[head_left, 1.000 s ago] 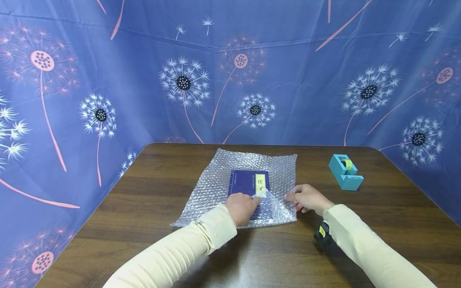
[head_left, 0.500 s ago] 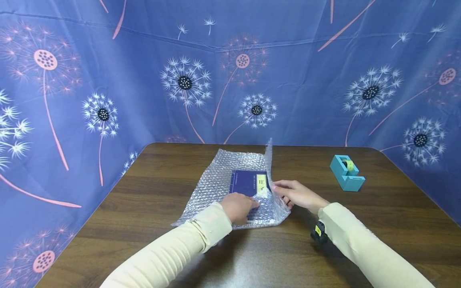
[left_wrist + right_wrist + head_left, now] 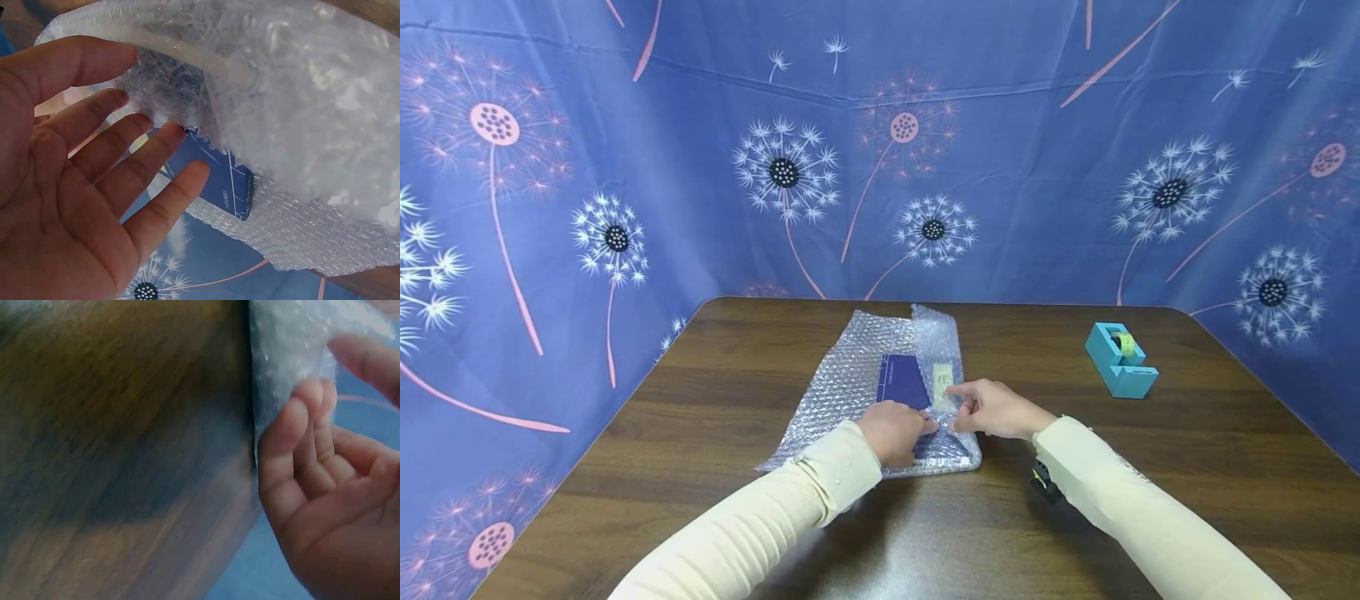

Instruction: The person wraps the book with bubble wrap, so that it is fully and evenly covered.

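A blue book [image 3: 901,379] with a pale title label lies on a sheet of bubble wrap [image 3: 842,383]. The wrap's near part and right side are folded over it, so the label shows through the plastic. My left hand [image 3: 895,432] rests on the near fold; in the left wrist view its fingers [image 3: 159,203] reach out, slightly bent, at the wrap's edge beside the book. My right hand [image 3: 1000,410] lies on the right-hand flap, index finger on the wrap above the label. In the right wrist view its other fingers [image 3: 284,434] bend loosely beside the wrap.
A turquoise tape dispenser [image 3: 1122,362] with a yellow-green roll stands at the right on the brown wooden table [image 3: 737,358]. Behind the table hangs a blue cloth [image 3: 1022,192] printed with dandelions.
My right hand has moved left, lifting the wrap's right side and laying it over the book's right part. The left hand stays almost in place on the near fold.
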Action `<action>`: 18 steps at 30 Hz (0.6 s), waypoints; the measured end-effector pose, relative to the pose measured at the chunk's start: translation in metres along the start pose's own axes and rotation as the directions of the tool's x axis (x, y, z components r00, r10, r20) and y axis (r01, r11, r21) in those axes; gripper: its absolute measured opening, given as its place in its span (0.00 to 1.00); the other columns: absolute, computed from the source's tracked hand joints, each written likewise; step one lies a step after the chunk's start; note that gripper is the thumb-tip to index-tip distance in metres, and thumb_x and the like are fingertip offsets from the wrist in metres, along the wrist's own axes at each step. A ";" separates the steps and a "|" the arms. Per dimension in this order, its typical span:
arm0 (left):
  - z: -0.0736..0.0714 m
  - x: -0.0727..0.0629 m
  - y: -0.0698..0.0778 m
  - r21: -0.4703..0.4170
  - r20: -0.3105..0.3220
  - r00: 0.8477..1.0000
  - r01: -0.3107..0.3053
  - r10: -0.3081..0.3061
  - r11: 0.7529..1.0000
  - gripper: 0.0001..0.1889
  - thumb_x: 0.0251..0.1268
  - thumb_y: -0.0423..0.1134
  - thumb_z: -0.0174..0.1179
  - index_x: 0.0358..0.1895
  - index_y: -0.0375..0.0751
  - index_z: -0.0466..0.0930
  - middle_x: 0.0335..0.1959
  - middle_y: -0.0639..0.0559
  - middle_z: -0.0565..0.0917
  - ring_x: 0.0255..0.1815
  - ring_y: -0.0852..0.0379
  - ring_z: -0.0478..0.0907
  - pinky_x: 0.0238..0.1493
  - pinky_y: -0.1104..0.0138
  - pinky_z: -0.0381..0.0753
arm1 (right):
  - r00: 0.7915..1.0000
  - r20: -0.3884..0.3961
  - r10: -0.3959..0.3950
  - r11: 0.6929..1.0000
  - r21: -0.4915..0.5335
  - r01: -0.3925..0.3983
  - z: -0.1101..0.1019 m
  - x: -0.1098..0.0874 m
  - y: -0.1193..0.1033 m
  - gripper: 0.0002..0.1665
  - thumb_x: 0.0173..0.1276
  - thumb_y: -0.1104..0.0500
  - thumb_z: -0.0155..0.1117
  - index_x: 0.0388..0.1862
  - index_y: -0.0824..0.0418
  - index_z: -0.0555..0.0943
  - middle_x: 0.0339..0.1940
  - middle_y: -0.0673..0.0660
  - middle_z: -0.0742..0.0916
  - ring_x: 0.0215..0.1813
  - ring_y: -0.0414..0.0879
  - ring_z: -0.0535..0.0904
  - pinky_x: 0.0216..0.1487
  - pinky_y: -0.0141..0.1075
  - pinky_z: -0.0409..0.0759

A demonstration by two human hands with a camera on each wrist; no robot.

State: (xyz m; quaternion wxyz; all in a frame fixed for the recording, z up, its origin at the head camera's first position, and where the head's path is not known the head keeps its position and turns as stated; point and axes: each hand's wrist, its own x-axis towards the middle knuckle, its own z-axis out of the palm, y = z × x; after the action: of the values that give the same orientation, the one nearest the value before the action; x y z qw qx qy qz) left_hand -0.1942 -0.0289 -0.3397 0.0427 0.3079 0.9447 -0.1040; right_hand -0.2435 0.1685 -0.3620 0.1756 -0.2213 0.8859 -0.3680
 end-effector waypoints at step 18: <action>0.002 0.001 -0.003 -0.013 0.031 0.999 -0.023 0.024 1.000 0.33 0.59 0.44 0.72 0.70 0.59 0.77 0.68 0.59 0.78 0.60 0.54 0.81 0.58 0.63 0.80 | 1.000 -0.026 -0.005 0.890 -0.456 -0.007 0.008 0.008 -0.021 0.37 0.57 0.57 0.76 0.66 0.66 0.79 0.69 0.67 0.75 0.73 0.68 0.65 0.70 0.62 0.67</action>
State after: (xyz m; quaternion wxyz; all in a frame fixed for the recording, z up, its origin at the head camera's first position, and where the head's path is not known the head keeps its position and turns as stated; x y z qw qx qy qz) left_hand -0.1965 -0.0309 -0.3413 0.0604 0.3171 0.9409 -0.1025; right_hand -0.2409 0.1465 -0.3538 0.1074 -0.2508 0.9498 -0.1528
